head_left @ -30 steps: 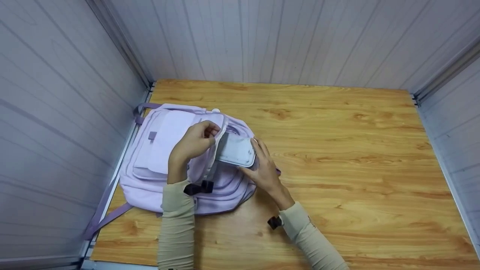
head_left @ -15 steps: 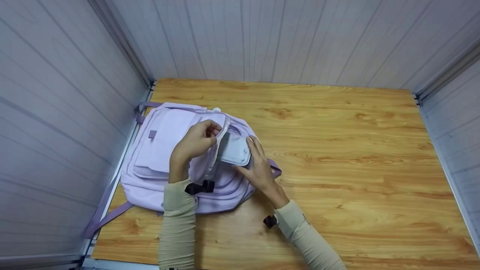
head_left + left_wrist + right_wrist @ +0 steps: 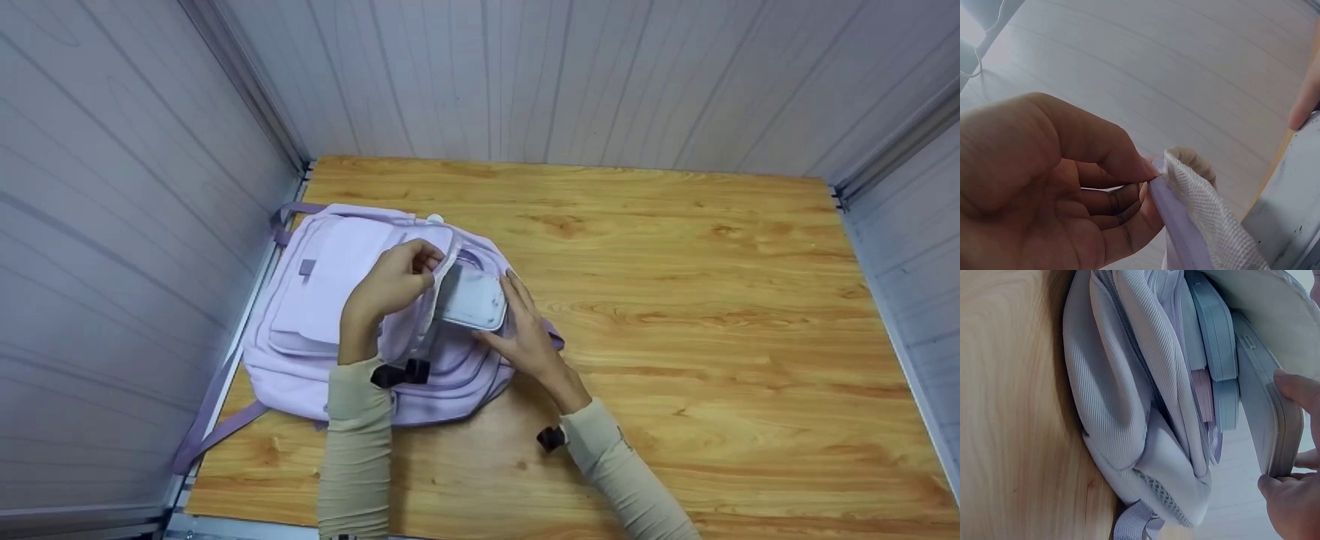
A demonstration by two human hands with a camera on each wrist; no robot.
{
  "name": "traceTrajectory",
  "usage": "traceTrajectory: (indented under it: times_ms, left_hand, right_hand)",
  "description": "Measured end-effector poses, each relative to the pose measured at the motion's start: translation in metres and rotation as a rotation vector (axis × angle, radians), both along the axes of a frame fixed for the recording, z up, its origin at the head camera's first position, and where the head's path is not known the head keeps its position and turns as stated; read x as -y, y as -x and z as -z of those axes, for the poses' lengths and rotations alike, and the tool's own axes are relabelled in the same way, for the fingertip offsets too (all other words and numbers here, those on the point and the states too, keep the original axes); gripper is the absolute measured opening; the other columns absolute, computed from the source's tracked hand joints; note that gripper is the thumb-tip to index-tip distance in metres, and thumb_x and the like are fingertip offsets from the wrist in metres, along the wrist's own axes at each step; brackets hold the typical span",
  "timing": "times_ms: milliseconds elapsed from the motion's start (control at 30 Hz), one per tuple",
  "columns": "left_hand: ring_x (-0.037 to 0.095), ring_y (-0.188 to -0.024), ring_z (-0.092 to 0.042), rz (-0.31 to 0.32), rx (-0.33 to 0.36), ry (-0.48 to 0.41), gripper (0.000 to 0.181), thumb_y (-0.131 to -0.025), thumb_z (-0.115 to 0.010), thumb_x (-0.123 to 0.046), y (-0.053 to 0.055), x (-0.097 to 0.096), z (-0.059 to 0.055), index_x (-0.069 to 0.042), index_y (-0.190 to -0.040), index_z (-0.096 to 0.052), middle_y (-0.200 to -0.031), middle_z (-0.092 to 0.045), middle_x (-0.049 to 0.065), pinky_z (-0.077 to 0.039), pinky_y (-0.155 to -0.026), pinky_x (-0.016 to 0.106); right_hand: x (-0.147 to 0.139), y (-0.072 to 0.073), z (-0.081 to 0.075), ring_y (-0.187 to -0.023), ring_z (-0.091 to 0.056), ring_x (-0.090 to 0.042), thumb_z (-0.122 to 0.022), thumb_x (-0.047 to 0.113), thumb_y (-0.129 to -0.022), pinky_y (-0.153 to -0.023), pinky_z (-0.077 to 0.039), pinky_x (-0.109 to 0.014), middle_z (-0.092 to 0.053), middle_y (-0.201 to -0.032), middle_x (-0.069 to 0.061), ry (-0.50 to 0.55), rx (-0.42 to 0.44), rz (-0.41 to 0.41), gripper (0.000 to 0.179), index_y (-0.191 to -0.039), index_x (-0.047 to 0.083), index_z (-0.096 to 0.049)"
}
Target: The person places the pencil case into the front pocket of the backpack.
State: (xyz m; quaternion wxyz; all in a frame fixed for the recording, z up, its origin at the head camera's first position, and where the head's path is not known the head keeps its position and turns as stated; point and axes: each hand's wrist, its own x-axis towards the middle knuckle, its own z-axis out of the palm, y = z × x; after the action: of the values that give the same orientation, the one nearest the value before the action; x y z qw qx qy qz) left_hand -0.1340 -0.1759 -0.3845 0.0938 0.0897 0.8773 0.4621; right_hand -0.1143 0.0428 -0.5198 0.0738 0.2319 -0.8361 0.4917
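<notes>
A lilac backpack lies on the wooden table with its compartment open toward the right. My left hand pinches the fabric edge of the opening between thumb and fingers, holding it up. At the opening, my right hand grips the outer end of a flat, pale grey-blue case with rounded corners. Its inner end is hidden behind the raised fabric. The right wrist view shows thumb and fingers on the edge of the case. Beside it in the bag are two blue cases and a pink one.
Purple straps trail from the backpack's left side, and another strap shows at its right. Bare wooden tabletop extends to the right. Pale panels stand as walls at the left, back and right.
The case and my right hand shifted a little left into the opening, then slightly back right. My left hand keeps its hold on the fabric edge in about the same place.
</notes>
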Motion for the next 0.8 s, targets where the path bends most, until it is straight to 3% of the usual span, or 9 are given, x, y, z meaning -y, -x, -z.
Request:
traceTrajectory:
  times_ms: [300,533,800]
  left_hand:
    - [0.02,-0.088,-0.052,0.003,0.026,-0.012,0.035,-0.079,-0.046,0.004,0.002,0.002,0.001,0.005,-0.112,-0.058,-0.1,-0.058,0.013,-0.042,-0.077,0.028]
    - [0.02,-0.086,-0.051,0.001,0.022,-0.007,0.035,-0.078,-0.046,0.004,0.001,0.002,-0.001,0.005,-0.111,-0.059,-0.098,-0.058,0.012,-0.042,-0.075,0.027]
    - [0.02,-0.088,-0.051,-0.002,0.021,-0.016,0.034,-0.079,-0.046,0.004,0.0,0.002,-0.003,0.006,-0.111,-0.058,-0.098,-0.058,0.013,-0.042,-0.077,0.027]
  right_hand:
    - [-0.011,-0.003,0.003,-0.141,-0.028,-0.034,-0.079,0.027,-0.076,-0.115,-0.024,-0.045,-0.029,-0.151,-0.024,-0.004,-0.009,0.013,0.095,-0.147,-0.005,-0.026]
    - [-0.017,-0.003,0.005,-0.135,-0.038,-0.035,-0.08,0.027,-0.076,-0.112,-0.03,-0.046,-0.04,-0.145,-0.024,0.026,-0.026,0.032,0.087,-0.144,-0.006,-0.034]
    - [-0.011,0.0,0.004,-0.135,-0.038,-0.037,-0.08,0.021,-0.076,-0.111,-0.032,-0.041,-0.04,-0.145,-0.025,0.084,-0.002,0.008,0.084,-0.143,-0.005,-0.036]
